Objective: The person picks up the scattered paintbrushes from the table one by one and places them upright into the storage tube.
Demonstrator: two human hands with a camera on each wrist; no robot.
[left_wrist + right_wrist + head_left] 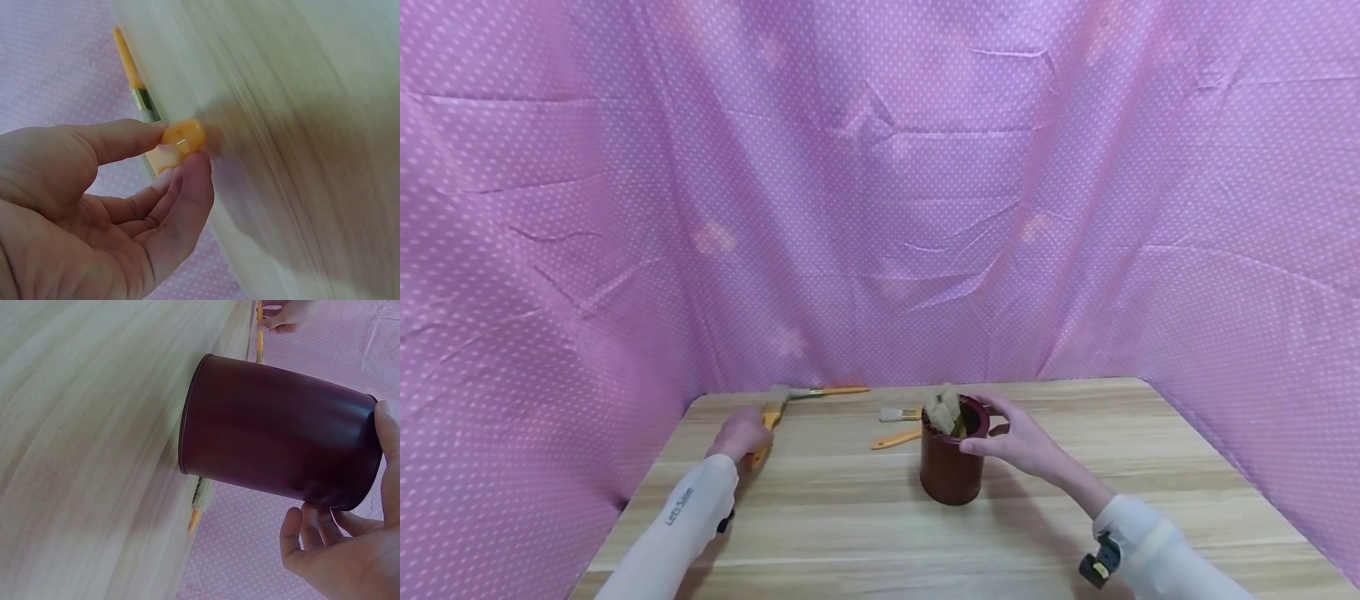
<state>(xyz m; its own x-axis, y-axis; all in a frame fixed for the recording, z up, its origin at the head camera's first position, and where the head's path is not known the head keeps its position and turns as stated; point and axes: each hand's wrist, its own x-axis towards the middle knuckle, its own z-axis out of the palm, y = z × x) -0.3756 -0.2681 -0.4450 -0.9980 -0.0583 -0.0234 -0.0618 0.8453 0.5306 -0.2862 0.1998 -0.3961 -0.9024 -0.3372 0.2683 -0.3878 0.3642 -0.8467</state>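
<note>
My left hand (743, 433) pinches the end of a paintbrush's orange handle (185, 136) between thumb and fingers, at the table's left side. That brush's pale bristles (778, 395) point toward the back edge. On the right, my right hand (1018, 440) grips a dark red can (951, 473) by its upper rim, thumb on one side and fingers on the other. The can looks upright on the table. Crumpled-looking beige material (943, 411) shows at its mouth; what exactly it is I cannot tell, and the can's inside is mostly hidden.
A paintbrush with an orange handle (846, 390) lies along the back edge. Just behind the can are a brush's pale bristles (898, 413) and an orange handle (895, 440), partly hidden by it. Pink dotted cloth (880, 208) surrounds the wooden table (850, 525).
</note>
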